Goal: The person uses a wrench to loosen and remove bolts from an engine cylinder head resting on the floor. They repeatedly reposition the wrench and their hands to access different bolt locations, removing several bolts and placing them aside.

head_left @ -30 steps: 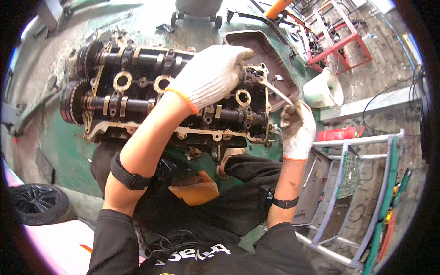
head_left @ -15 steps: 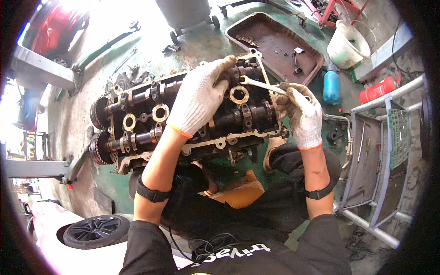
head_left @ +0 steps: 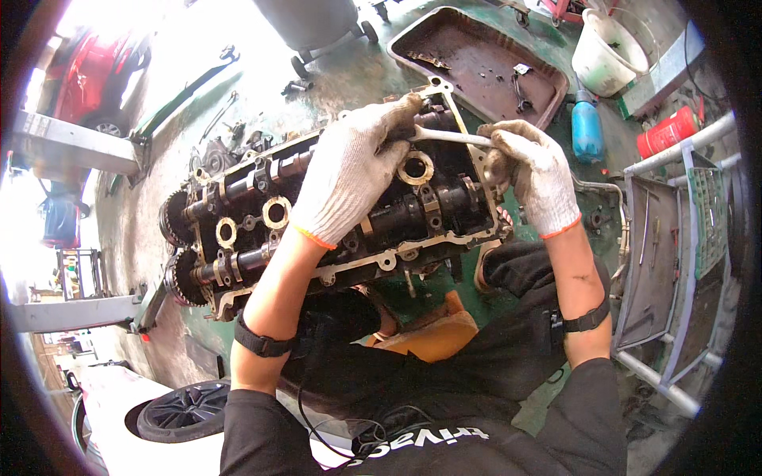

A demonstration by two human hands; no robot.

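Floor: green-painted workshop floor (head_left: 357, 79), oil-stained, bright glare at the far left; the engine head sits on it right in front of the person's knees.
Change: over the last second the view has swung and closed in, so the engine head now fills the middle; both gloved hands have kept their places on it. Reads as the same fastener still being worked, no new step begun.
Left hand: left hand (head_left: 349, 178) in a white knit glove lies flat across the upper shaft, fingers spread and curled over the far edge, bracing the casting, holding nothing.
Right hand: right hand (head_left: 530, 176), same glove, fist closed round the handle end of a wrench.
Wrench: slim metal wrench (head_left: 448, 136) runs from the right fist leftward to the left fingertips, near the engine head's far right corner; its working end is hidden under the glove.
Engine head: engine head (head_left: 333, 214) is black with oil, pale metal edge, two camshafts lengthwise, round bores between them, toothed sprockets (head_left: 176, 252) at its left end.
Around: rusty tray (head_left: 476, 59) beyond the far right corner, white bucket (head_left: 605, 51), blue bottle (head_left: 587, 131), red cylinder (head_left: 668, 132), grey rack (head_left: 675, 254) at right, car wheel (head_left: 178, 408) near left.
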